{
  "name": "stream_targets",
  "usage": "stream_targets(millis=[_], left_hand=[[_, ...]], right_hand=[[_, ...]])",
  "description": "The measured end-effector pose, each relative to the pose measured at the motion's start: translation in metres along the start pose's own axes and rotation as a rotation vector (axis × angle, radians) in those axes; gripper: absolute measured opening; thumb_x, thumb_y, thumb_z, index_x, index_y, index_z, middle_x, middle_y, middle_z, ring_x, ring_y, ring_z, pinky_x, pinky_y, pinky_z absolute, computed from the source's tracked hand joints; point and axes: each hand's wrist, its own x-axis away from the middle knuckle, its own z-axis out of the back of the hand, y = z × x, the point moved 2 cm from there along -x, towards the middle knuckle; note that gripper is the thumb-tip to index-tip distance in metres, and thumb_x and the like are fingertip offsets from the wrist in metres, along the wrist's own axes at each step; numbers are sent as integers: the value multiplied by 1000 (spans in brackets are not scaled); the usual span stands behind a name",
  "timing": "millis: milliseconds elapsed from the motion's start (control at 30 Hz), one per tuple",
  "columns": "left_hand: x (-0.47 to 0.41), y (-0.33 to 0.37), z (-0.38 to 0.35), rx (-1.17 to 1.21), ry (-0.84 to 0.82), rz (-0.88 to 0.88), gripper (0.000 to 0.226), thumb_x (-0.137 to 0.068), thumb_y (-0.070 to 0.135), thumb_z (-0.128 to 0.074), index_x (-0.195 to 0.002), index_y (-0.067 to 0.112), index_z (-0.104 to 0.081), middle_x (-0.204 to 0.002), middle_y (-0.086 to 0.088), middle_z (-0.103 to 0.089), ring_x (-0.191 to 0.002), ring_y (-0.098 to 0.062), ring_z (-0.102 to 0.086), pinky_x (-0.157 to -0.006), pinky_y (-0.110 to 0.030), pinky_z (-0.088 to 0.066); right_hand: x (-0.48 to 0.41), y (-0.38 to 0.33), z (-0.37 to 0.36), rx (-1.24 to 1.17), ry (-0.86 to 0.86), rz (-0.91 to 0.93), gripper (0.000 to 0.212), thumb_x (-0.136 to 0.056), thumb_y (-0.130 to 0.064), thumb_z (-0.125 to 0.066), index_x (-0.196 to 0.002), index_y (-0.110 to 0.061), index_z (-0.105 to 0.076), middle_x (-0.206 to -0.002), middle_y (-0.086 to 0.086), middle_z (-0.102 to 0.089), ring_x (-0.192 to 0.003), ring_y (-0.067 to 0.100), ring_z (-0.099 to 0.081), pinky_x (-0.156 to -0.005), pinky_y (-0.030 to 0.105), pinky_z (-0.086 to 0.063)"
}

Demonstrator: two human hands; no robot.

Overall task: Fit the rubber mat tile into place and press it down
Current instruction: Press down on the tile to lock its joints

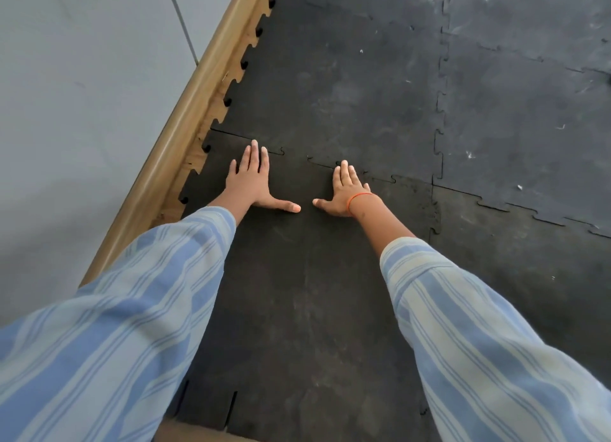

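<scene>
A black rubber mat tile (297, 293) with jigsaw-toothed edges lies flat on the floor below me. Its far edge meets another tile along a puzzle seam (380, 176). My left hand (253, 183) rests palm down near the tile's far left corner, fingers spread and fingertips at the seam. My right hand (345, 190), with an orange band at the wrist, lies flat on the same tile further right, thumb pointing toward the left thumb. Neither hand holds anything.
Joined black mat tiles (330, 78) and dustier grey ones (529, 94) cover the floor ahead and to the right. A wooden skirting board (185, 137) runs along the grey wall (82, 94) at left, with bare wood floor showing between the mat's teeth.
</scene>
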Motion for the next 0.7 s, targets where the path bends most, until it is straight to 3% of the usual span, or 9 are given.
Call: stream_targets(millis=[133,500,633,700], left_hand=[[-7,-18,-3,77,14,99,163,-36,100,-47,-148,7,28,-154,-13,37,-145,-28,28,-118,-51,6],[-15,-8,15,-29,-86,133,157,-48,90,-59,-148,4,26,-155,-15,33,-146,-30,25,-118,-54,5],[-11,24,18,-198,-36,-211,123,-77,64,-64,-153,8,14,-162,-7,21,-150,-24,11,-119,-55,-5],[-10,38,23,-250,-76,-297,112,-84,49,-67,-154,8,10,-162,-7,18,-151,-23,6,-119,-55,-10]], right_hand=[[-1,0,-4,5,9,-2,110,-83,-71,-47,-152,-11,15,-160,2,26,-149,19,19,-121,50,-3],[3,-3,2,-18,-8,-19,112,-82,-72,-48,-151,-12,16,-160,1,26,-148,18,19,-122,48,-2],[22,12,-10,-73,102,-72,119,-75,-82,-41,-152,-11,16,-160,0,24,-149,16,18,-122,47,0],[31,32,-15,-134,157,-159,120,-73,-86,-36,-152,-12,14,-161,-1,23,-149,15,17,-122,48,0]])
